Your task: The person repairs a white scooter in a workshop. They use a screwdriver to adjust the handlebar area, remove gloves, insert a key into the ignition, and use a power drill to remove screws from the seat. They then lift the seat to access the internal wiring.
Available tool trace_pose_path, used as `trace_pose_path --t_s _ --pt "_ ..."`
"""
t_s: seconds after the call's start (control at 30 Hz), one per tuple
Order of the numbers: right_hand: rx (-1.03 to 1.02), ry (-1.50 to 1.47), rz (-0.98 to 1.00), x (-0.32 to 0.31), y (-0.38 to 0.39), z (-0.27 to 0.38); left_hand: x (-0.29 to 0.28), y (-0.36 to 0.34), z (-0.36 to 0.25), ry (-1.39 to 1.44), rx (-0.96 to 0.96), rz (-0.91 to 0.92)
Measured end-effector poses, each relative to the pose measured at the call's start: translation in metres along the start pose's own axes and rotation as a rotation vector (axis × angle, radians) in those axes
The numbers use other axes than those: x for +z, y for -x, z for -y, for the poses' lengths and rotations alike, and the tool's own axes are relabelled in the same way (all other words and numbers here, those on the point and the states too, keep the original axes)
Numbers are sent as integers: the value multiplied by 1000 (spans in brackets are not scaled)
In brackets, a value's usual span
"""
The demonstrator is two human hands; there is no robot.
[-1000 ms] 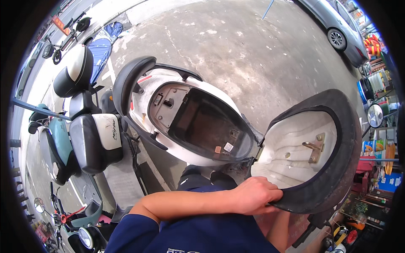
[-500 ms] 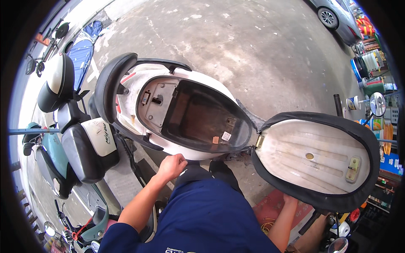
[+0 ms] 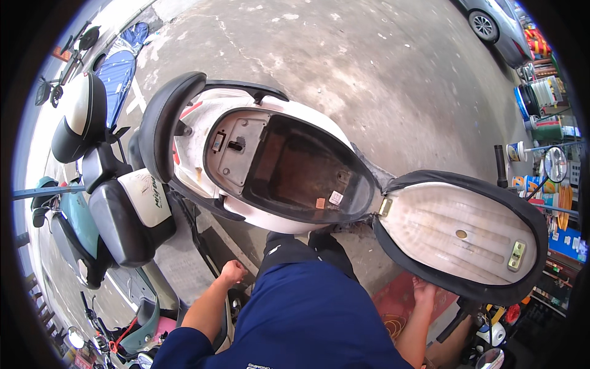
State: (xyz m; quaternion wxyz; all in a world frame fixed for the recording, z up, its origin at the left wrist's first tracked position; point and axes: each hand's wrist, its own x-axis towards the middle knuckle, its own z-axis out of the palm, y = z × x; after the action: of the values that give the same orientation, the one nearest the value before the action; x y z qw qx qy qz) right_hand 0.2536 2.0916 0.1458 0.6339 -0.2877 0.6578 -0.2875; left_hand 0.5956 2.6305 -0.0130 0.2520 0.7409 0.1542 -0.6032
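A white scooter (image 3: 283, 225) stands before me with its storage compartment (image 3: 295, 166) uncovered. Its black-edged scooter seat (image 3: 442, 212) is swung over to the right on a hinge (image 3: 385, 207), pale underside up. At the seat's near edge is my right hand (image 3: 424, 290), its fingers curled against the rim and partly hidden. My left hand (image 3: 233, 272) hangs near my hip, loosely closed, with nothing visible in it. Inside the compartment are a white label (image 3: 335, 197) and an orange one (image 3: 320, 203). A metal latch plate (image 3: 516, 256) sits on the seat's underside.
A black backrest (image 3: 161, 126) rises at the scooter's rear. Other scooters (image 3: 126, 224) crowd the left side. A handlebar grip (image 3: 501, 165) and a mirror (image 3: 555, 164) stick up beyond the seat. Shelves of goods line the right; a grey car (image 3: 501, 31) is parked far right.
My left hand has dropped back from the scooter's side toward my hip. My right hand stays at the seat's near edge, with more of its fingers showing. The view has shifted slightly.
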Motion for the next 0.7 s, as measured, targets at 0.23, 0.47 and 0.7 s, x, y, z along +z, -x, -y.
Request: trace_pose_path --t_s 0.23,0.47,0.7 --pt "267 892 67 13 66 -81 -14 10 -34 -83 108 -92" --pt "399 891 111 0 107 -136 -24 -3 -66 -59 63 35" --pt "273 757 108 -17 115 -149 -28 -6 -69 -174 84 195"
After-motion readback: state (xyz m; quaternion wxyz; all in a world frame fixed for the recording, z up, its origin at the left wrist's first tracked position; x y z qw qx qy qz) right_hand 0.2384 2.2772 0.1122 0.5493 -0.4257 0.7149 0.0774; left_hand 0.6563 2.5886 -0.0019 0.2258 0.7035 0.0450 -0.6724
